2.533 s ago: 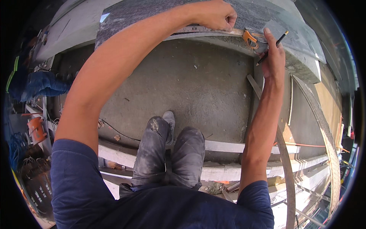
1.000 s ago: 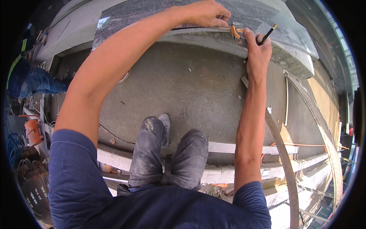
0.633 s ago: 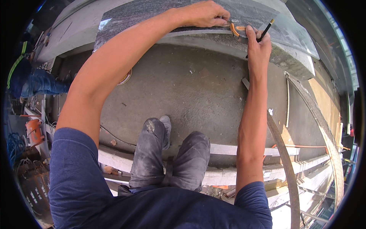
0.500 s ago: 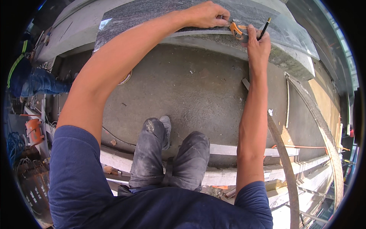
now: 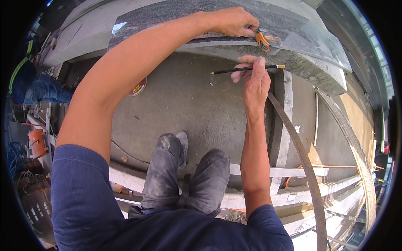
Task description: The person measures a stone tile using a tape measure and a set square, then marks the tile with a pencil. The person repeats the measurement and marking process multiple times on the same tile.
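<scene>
Over the front edge of a dark grey speckled stone slab (image 5: 155, 21), my left hand (image 5: 234, 21) is closed, its fingertips pinching at an orange and grey tape measure (image 5: 268, 40). The tape's case sits at the slab's edge, right of those fingers; my fingers partly hide the grip. My right hand (image 5: 255, 77) is lower and nearer, off the slab, above the grey floor. Between its thumb and fingers it holds a black pencil (image 5: 270, 67) about level, with the sharpened tip to the left and a gold end to the right.
A pale concrete block (image 5: 322, 71) supports the slab. A round tub (image 5: 138, 87) stands on the floor beside my left arm. Long curved-looking boards (image 5: 303, 157) cross at right. At far left are a person in jeans (image 5: 46, 88) and an orange container (image 5: 37, 143).
My right hand has left the tape measure and come down toward me, turning the pencil from upright to nearly level. My left hand has moved slightly right and stays at the tape measure.
</scene>
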A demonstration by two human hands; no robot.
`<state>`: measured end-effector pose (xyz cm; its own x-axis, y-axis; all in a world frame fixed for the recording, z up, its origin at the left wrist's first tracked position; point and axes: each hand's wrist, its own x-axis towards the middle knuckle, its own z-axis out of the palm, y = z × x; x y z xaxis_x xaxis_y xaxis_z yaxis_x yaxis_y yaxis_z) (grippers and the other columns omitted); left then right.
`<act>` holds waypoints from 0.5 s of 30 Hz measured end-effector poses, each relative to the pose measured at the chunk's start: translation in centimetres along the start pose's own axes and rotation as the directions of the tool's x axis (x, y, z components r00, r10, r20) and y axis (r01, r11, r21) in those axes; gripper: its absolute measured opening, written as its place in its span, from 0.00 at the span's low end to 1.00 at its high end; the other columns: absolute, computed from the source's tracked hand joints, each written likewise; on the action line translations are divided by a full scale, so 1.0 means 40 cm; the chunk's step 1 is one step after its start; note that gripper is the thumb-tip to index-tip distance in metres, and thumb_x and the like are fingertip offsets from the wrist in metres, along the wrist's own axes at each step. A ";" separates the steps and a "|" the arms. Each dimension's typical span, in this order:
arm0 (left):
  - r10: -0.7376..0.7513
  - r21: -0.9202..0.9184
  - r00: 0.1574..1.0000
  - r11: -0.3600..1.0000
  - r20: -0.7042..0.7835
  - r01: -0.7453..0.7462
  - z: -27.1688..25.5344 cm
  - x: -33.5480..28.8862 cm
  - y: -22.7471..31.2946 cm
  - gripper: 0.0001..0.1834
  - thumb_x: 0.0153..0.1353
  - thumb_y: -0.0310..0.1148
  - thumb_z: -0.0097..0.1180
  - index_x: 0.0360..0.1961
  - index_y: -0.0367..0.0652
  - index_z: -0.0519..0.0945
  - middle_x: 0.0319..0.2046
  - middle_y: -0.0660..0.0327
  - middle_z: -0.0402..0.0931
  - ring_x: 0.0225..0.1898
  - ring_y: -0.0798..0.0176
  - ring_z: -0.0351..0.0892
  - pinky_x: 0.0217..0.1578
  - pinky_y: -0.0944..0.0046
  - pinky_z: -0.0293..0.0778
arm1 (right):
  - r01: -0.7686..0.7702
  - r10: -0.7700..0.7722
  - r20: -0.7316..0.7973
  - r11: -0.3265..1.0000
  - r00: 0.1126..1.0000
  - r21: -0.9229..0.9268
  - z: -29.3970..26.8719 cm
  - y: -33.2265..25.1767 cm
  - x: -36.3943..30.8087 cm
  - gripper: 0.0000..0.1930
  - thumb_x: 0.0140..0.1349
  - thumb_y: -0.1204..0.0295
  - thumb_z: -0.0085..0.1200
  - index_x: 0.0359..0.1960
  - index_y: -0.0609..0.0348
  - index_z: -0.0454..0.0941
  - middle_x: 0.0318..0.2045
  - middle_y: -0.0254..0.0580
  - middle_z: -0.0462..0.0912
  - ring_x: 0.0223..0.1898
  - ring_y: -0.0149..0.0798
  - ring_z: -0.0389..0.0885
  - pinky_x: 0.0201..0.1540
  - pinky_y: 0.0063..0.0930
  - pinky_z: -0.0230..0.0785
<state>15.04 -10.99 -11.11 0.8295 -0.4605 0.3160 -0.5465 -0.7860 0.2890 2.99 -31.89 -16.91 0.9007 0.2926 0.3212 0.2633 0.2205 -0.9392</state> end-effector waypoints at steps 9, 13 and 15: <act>0.064 0.044 0.998 0.997 0.021 -0.064 -0.002 0.021 -0.004 0.10 0.66 0.37 0.64 0.39 0.42 0.85 0.27 0.51 0.84 0.32 0.45 0.83 0.38 0.46 0.76 | -0.015 -0.036 0.204 0.969 0.978 0.246 0.040 0.042 0.021 0.14 0.76 0.73 0.58 0.58 0.70 0.76 0.45 0.52 0.88 0.47 0.38 0.90 0.54 0.32 0.82; 0.088 0.054 0.996 0.995 0.018 -0.089 -0.002 0.020 -0.001 0.10 0.66 0.37 0.65 0.40 0.42 0.87 0.30 0.50 0.86 0.35 0.43 0.86 0.39 0.46 0.78 | 0.025 -0.061 0.239 0.988 0.969 0.152 0.056 0.051 0.036 0.15 0.69 0.78 0.60 0.55 0.68 0.80 0.46 0.49 0.89 0.50 0.40 0.88 0.58 0.35 0.80; 0.088 0.009 0.994 0.996 0.062 -0.089 -0.022 0.026 0.002 0.11 0.65 0.37 0.64 0.40 0.40 0.87 0.34 0.45 0.87 0.38 0.41 0.87 0.41 0.47 0.80 | 0.151 -0.139 0.245 0.988 0.960 -0.030 0.053 0.075 0.060 0.15 0.67 0.76 0.61 0.54 0.66 0.82 0.46 0.47 0.89 0.50 0.40 0.88 0.58 0.35 0.80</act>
<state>15.75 -11.18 -9.96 0.7838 -0.5523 0.2839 -0.6167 -0.7459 0.2515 5.21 -28.56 -18.71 0.7430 0.4778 0.4688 0.4065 0.2343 -0.8831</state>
